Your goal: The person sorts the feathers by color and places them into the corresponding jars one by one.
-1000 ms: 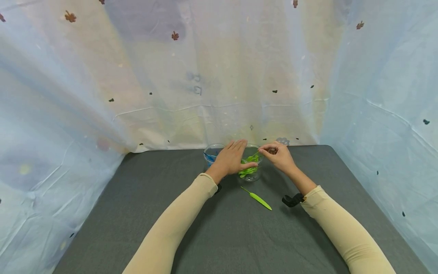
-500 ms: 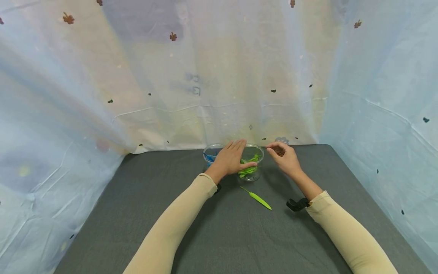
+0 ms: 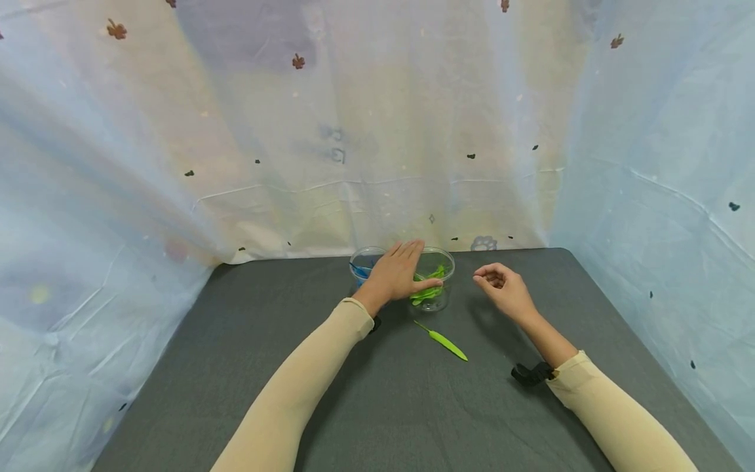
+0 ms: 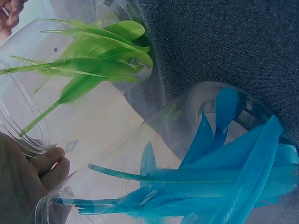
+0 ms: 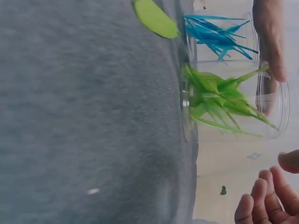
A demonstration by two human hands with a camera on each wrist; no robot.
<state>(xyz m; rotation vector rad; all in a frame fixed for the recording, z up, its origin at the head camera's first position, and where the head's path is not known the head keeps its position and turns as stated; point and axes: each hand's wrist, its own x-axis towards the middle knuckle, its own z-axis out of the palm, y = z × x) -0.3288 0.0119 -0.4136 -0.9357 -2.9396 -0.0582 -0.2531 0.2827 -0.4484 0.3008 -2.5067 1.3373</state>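
Side by side at the back of the table stand two clear plastic jars. Blue feathers (image 4: 224, 179) fill the left jar (image 3: 356, 262), and green feathers (image 5: 217, 91) lean inside the right jar (image 3: 450, 267). My left hand (image 3: 394, 275) rests across the tops of both, fingers straight and thumb stretched over the green feathers' jar. To the right of that jar, my right hand (image 3: 507, 294) hovers over the table, its fingers loosely curled with nothing between them. One loose green feather (image 3: 448, 345) lies on the table in front of the jars.
A dark grey cloth (image 3: 389, 413) covers the table. Pale printed curtain (image 3: 377, 131) hangs close behind the jars and along both sides. A black strap (image 3: 533, 374) is on the right wrist.
My right hand has let go of a green feather at the jar and drawn away to the right and nearer. The left hand has stayed on the jars.
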